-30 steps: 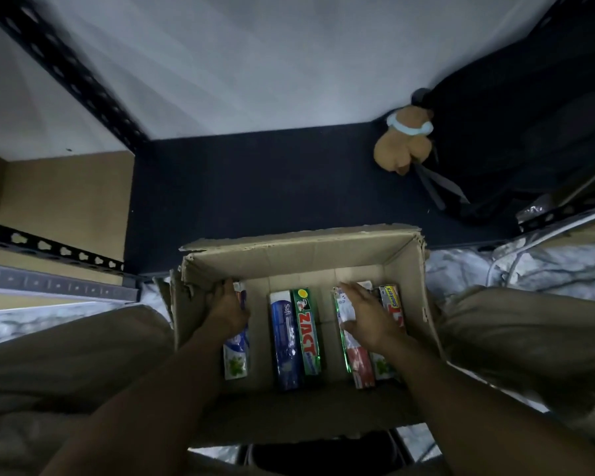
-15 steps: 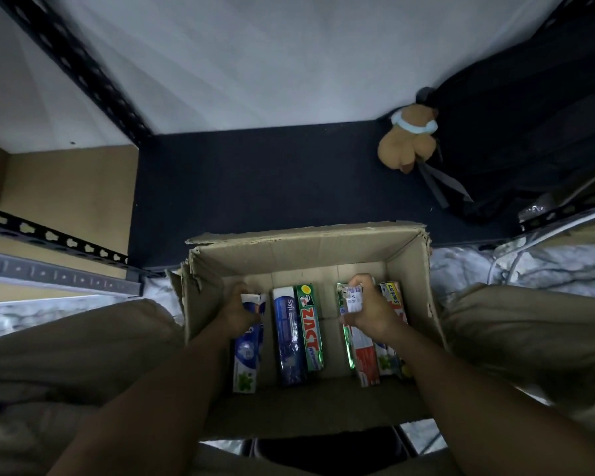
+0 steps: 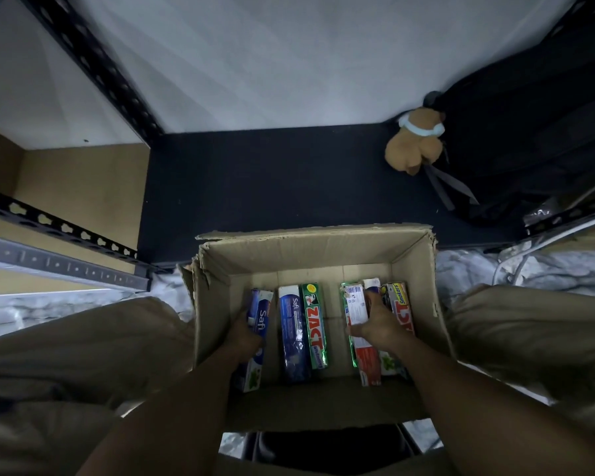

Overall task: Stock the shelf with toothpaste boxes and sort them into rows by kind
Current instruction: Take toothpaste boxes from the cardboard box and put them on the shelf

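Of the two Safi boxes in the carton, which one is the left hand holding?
The left hand grips the Safi box nearest the carton's left wall; the darker blue Safi box lies untouched beside the green ZACT box.

The carton [image 3: 323,249] is matt brown corrugated cardboard, its rim torn and rough. In it, the left Safi box [image 3: 262,321] and the dark blue Safi box [image 3: 291,334] are glossy printed card. The ZACT box [image 3: 315,324] has a green sheen, and the red-and-white box [image 3: 358,304] shows a plain white panel. The shelf board [image 3: 272,183] is dark and matt, and its upright [image 3: 93,63] is black slotted metal. The plush toy [image 3: 413,146] is fuzzy tan cloth, the backpack [image 3: 512,132] black fabric, the trousers [image 3: 83,355] dull khaki cloth. The floor [image 3: 478,273] looks like polished marble.
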Action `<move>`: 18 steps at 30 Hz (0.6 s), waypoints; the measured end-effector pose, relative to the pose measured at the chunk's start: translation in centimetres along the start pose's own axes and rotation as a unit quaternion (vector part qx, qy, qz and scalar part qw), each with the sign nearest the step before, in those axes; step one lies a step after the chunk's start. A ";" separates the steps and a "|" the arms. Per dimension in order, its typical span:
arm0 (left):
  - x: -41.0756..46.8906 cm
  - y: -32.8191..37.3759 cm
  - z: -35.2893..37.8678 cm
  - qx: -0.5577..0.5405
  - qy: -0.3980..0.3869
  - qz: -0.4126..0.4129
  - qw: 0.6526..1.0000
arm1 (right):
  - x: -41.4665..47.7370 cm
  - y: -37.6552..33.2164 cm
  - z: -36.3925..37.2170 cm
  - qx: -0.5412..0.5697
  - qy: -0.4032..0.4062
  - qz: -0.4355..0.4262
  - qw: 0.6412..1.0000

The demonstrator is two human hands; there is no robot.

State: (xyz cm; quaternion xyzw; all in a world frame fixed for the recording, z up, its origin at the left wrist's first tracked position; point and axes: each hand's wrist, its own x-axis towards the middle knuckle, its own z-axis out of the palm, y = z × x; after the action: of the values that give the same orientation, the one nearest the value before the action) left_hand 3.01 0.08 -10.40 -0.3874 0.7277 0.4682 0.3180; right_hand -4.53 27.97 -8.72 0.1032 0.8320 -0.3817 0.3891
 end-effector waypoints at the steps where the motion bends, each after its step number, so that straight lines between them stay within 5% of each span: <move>1: -0.1 0.0 0.0 -0.001 -0.002 0.003 1.000 | -0.1 0.1 0.0 -0.001 -0.008 -0.001 1.000; 7: -2.2 1.4 -0.1 -0.095 -0.016 -0.002 0.995 | -1.2 0.4 0.0 -0.015 -0.039 0.013 0.999; 12: -3.5 3.4 -0.5 -0.128 -0.007 0.007 0.992 | -2.3 -0.5 -0.5 -0.011 0.032 0.008 0.999; 18: -6.3 3.8 -0.1 -0.150 -0.007 0.015 0.989 | -4.3 -0.7 0.6 -0.058 -0.030 -0.038 0.997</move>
State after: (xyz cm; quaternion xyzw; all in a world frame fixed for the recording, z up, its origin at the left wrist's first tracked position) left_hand 2.89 2.69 -3.53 -0.4168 0.6528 0.5791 0.2546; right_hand -1.57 27.60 -5.45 0.0373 0.8438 -0.3507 0.4045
